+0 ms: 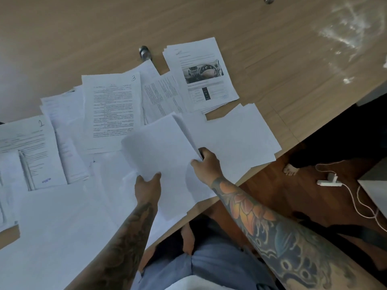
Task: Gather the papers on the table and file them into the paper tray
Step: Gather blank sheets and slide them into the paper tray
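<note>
A small stack of blank-backed papers [161, 147] is lifted just above the wooden table [261, 38]. The left hand [147, 185] grips its near edge; the right hand [207, 164] pinches its right edge. Printed sheets marked 1 [31, 147] and 3 [113, 109] lie spread beyond. No paper tray is visible, so most gathering and all filing appear to remain.

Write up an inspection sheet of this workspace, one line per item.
Surface: wooden table, white smears at far right.
Job's things: held sheets lifted; page marked 3, page marked 1, photo stack lying flat; paper tray nothing seen.
Clutter: small dark cylinder.
Grippers: left hand and right hand both grip the held sheets.
Cables: white cable and adapter on floor.
Surroundings: bare foot beyond table.
</note>
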